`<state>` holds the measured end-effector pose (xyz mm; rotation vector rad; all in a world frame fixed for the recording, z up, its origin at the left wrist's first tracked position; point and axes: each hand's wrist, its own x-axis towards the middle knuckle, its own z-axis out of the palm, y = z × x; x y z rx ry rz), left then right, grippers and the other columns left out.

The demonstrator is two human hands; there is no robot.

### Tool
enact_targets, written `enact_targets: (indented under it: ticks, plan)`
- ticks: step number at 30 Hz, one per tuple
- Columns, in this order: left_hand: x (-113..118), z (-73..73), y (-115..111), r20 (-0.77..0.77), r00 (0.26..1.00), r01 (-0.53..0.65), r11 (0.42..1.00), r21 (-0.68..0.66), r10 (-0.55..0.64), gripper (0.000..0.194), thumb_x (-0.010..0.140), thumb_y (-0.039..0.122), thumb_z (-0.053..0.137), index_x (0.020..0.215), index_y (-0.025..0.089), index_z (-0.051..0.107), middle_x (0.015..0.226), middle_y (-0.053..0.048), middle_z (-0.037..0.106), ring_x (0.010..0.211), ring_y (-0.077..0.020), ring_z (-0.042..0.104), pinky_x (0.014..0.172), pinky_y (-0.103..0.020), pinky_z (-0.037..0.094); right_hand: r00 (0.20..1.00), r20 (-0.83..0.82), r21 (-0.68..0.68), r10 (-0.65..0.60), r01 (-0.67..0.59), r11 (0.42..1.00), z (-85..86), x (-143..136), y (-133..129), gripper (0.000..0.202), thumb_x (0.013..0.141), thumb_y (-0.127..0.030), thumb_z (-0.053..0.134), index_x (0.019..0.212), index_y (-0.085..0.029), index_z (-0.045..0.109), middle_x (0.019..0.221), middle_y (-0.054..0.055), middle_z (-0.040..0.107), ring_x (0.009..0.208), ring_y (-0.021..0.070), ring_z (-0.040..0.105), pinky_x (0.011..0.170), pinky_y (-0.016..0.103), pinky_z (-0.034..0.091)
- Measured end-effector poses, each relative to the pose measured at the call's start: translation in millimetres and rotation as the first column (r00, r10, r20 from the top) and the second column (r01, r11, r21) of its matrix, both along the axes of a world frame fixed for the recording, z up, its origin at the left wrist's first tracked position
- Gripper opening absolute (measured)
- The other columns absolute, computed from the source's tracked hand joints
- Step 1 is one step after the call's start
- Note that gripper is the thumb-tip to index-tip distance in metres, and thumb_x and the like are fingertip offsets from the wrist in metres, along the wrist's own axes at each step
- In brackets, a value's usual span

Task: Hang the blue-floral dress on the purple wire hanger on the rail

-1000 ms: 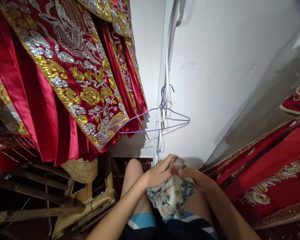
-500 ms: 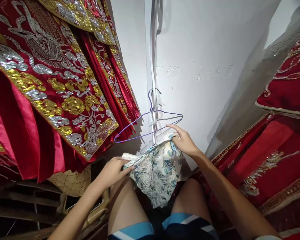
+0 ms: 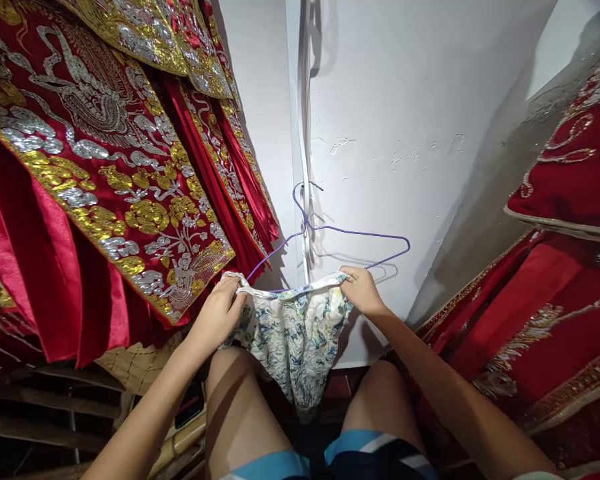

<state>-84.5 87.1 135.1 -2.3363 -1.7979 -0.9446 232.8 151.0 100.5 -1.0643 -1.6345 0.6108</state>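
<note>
A purple hanger (image 3: 365,233) hangs by its hook from a white strip (image 3: 306,147) on the wall. Stretched between my two hands is a white floral garment (image 3: 295,340) with a banded top edge; its exact kind I cannot make out. My left hand (image 3: 223,310) is closed on the band's left end, where the hanger's left arm passes behind the cloth. Closed on the band's right end is my right hand (image 3: 361,288), just below the hanger's right arm. That right corner sticks out past the cloth, while the left corner is hidden. The garment's lower part droops between my knees.
Red costumes with gold and silver embroidery (image 3: 150,213) hang at the left. More red beaded cloth (image 3: 530,320) fills the right side. A pale wall (image 3: 390,120) stands ahead. Bamboo furniture (image 3: 180,437) and a dark flat object (image 3: 190,412) lie at lower left.
Both hands have spread the garment's band wider, and my left hand has risen to the left. The hanger has swung rightward, its left corner now behind the cloth.
</note>
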Motion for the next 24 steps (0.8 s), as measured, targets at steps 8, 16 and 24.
enact_targets:
  ticks: [8,16,24]
  plan:
    - [7.3,-12.8,32.3,-0.098,0.994,-0.087,0.930,-0.358,0.056,0.020,0.082,0.033,0.035,0.072,0.022,0.049,0.092,-0.021,0.071,0.092,-0.0355,0.067,0.087,-0.050,0.051,0.995,0.071,-0.022,-0.072,0.073,0.997,-3.7,3.6,-11.4,0.004,0.066,-0.020,0.047,0.061,-0.021,0.047,0.056,-0.005,0.041,0.058,0.0126,0.038,0.054,0.025,0.027]
    - [24.0,15.5,12.5,0.238,0.938,0.216,0.963,0.163,-0.251,0.016,0.085,0.031,0.048,0.074,0.021,0.052,0.136,-0.012,0.061,0.132,-0.0298,0.051,0.113,-0.043,0.036,0.999,-0.040,-0.047,0.013,-0.015,0.999,-4.2,-10.6,-25.8,0.014,0.071,-0.023,0.050,0.059,-0.020,0.044,0.057,-0.005,0.036,0.057,0.0112,0.036,0.052,0.025,0.025]
    - [54.4,22.1,43.6,0.352,0.880,0.248,0.941,0.232,-0.319,0.008,0.078,0.020,0.047,0.071,0.020,0.051,0.061,0.004,0.048,0.054,-0.0119,0.040,0.055,-0.025,0.032,0.949,-0.262,-0.044,-0.174,0.168,0.985,13.3,13.6,-30.9,0.080,0.062,-0.015,0.065,0.139,-0.022,0.045,0.077,-0.002,0.062,0.066,0.0165,0.059,0.059,0.026,0.046]
